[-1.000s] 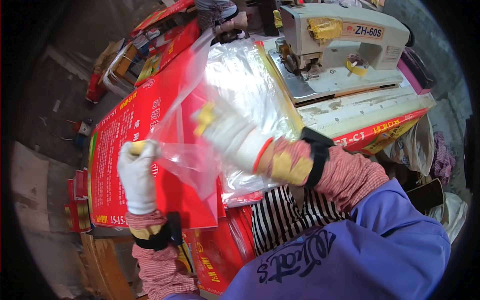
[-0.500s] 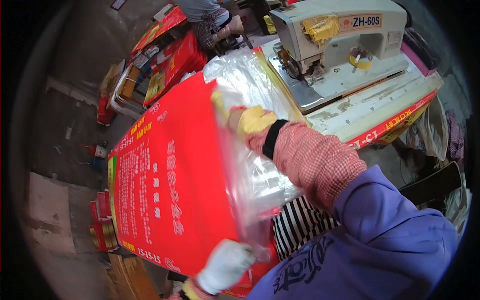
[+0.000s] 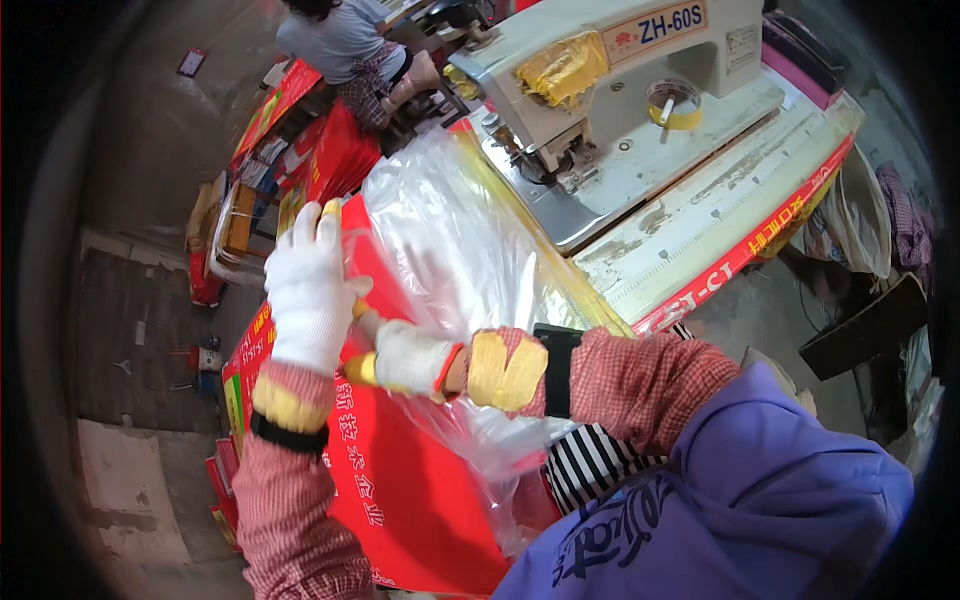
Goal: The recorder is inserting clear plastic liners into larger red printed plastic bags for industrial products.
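Grey concrete floor, stained; sewing machine on worn worktop; seated person beyond; daylight.

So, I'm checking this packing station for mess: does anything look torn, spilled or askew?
Nothing stands out. The left hand and right hand grip the red bag beside the crumpled clear plastic liner, with no visible tear. The sewing machine sits upright.

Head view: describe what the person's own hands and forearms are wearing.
Both the left hand and the right hand wear white knit gloves with yellow cuffs; the right one has an orange edge. Each forearm is covered by a red-and-white checked sleeve cover with a black band at the wrist. Higher up, the right arm shows a purple sleeve.
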`<state>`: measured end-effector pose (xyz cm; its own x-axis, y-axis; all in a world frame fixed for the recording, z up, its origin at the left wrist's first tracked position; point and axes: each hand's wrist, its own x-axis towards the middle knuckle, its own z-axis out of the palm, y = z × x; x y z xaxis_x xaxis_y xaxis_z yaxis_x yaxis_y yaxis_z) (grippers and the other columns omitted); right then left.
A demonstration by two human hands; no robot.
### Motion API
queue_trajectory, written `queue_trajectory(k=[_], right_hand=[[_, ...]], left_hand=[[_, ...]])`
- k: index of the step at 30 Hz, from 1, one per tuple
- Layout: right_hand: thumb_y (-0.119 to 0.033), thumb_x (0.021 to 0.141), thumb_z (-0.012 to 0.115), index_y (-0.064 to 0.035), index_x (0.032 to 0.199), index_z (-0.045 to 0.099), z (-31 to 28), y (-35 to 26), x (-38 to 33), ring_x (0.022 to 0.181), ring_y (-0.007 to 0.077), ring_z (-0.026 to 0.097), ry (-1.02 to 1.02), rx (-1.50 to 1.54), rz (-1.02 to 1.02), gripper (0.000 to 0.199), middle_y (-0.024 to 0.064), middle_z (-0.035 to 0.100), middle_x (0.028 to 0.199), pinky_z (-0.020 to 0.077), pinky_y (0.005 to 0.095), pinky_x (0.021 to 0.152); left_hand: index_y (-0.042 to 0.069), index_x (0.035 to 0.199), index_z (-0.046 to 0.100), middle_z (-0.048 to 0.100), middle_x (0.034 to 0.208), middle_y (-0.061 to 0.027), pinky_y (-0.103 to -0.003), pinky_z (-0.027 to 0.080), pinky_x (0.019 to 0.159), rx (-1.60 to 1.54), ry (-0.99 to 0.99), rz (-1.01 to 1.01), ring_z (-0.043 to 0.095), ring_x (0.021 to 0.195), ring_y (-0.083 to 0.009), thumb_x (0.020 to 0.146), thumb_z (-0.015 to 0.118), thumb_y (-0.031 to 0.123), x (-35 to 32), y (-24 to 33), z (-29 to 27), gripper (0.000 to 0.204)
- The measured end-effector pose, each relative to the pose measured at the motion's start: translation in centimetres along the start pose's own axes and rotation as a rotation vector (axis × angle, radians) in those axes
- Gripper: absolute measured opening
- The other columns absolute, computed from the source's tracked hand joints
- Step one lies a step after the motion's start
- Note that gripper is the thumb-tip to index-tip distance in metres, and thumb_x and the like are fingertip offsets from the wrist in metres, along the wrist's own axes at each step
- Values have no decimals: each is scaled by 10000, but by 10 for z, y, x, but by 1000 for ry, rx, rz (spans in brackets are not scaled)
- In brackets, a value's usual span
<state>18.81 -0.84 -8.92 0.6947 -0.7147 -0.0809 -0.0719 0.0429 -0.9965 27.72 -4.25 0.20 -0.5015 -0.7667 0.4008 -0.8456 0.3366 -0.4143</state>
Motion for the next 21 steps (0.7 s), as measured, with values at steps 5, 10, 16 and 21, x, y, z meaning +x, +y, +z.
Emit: queue_trajectory(k=[5, 10, 16, 21], right_hand=[[-491, 772, 543, -180, 1401, 264, 24, 11, -7, 1142, 324, 499, -93, -140, -258, 755, 216, 487, 1260, 395, 364, 946], [-463, 811, 479, -195, 1373, 342, 24, 33, -2, 1182, 314, 464, -363, -288, -252, 637, 156, 441, 1329, 372, 385, 974], [-239, 787, 510, -201, 1264, 486, 41, 42, 11, 964, 320, 592, -398, -579, -348, 479, 112, 589, 1139, 489, 428, 774], [-177, 764, 535, -111, 1088, 615, 110, 99, 10, 852, 303, 629, -227, -451, -566, 340, 95, 657, 925, 517, 404, 700]], left_hand=[[73, 810, 578, 615, 838, -135, -412, 469, 684, 61, -468, 221, 590, 800, -310, 757, 598, 159, 12, -2, 30, 103], [79, 761, 573, 616, 730, -136, -381, 502, 620, 141, -752, 51, 628, 720, -268, 765, 568, 143, -7, 10, 20, 65], [104, 982, 539, 610, 926, -94, -340, 537, 566, 685, -381, -114, 660, 753, -252, 826, 497, 119, 20, -18, 61, 162], [94, 863, 578, 646, 799, -100, -370, 550, 565, 592, -419, -186, 670, 702, -266, 859, 460, 131, 38, -47, 83, 123]])
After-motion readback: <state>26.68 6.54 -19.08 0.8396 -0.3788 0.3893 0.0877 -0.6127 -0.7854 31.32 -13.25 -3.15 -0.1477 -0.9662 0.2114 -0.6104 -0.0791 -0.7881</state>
